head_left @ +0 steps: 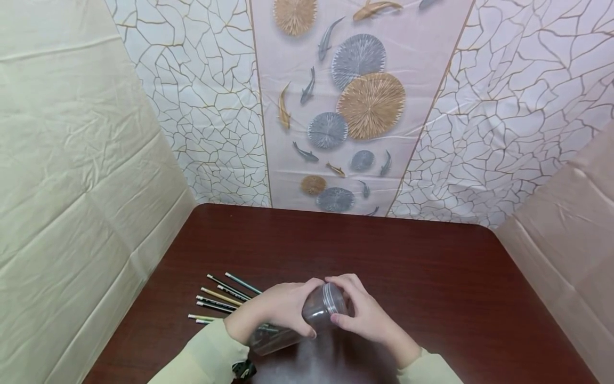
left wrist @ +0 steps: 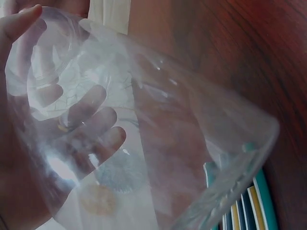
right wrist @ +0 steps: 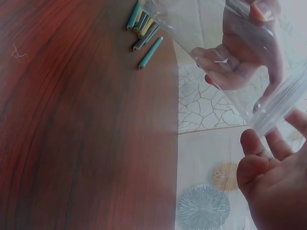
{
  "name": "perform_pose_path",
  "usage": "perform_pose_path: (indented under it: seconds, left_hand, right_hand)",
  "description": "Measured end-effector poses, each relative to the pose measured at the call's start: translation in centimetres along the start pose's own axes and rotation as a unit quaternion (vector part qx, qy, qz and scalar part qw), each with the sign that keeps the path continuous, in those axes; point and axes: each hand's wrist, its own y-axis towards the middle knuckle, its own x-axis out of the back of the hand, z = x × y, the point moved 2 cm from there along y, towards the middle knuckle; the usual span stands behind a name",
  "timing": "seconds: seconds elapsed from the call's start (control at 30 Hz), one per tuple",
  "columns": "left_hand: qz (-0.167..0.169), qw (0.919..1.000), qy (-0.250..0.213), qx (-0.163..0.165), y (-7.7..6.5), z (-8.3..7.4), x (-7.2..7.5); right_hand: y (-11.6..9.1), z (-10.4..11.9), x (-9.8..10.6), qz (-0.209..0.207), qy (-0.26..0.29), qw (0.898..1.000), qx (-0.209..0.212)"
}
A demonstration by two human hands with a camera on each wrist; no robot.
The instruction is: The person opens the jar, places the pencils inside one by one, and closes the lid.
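A clear plastic jar lies tilted in both hands above the near part of the table. My left hand grips its body, thumb on the near side; in the left wrist view the other fingers show through the clear wall. Around the ribbed clear lid at the right end, my right hand curls its thumb and fingers. The right wrist view shows those fingertips at the ribbed edge. Several pencils lie fanned out on the table left of the jar, partly hidden behind the left forearm.
The dark red-brown wooden table reaches back to a wall covering printed with fish and round leaves. Pale cloth hangs along the left side, and more cloth along the right. A dark band sits at the left wrist.
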Motion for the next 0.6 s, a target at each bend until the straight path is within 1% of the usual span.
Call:
perform_pose_path:
  seconds: [0.1,0.23,0.33,0.4,0.47,0.53,0.6]
  left_hand:
    - [0.003,1.0,-0.001,0.001,0.0,0.0,-0.1]
    - [0.007,1.0,-0.002,0.002,0.0,0.0,-0.2]
    - [0.007,1.0,-0.001,0.001,0.0,0.0,-0.3]
    - [0.002,1.0,0.002,0.0,0.0,0.0,-0.2]
    - [-0.004,1.0,0.005,0.0,0.0,0.0,-0.1]
    - [-0.008,0.9999,0.008,0.0,0.1,-0.1,0.0]
    - [-0.009,0.9999,0.01,0.0,0.1,-0.1,0.0]
  right_hand:
    - [-0.3,-1.1,-0.3,0.006,-0.013,1.0,0.015]
    - [-0.7,-2.9,-0.5,0.029,-0.023,0.999,0.005]
    - [-0.9,-3.5,-0.4,0.04,-0.005,0.999,-0.016]
    - [-1.0,-3.7,-0.2,0.031,0.002,0.999,-0.027]
    - [-1.1,-3.9,0.0,0.012,0.005,0.999,-0.042]
    - [-1.1,-3.9,0.1,-0.007,0.001,0.998,-0.055]
    - [-1.0,-3.9,0.2,-0.016,-0.004,0.997,-0.071]
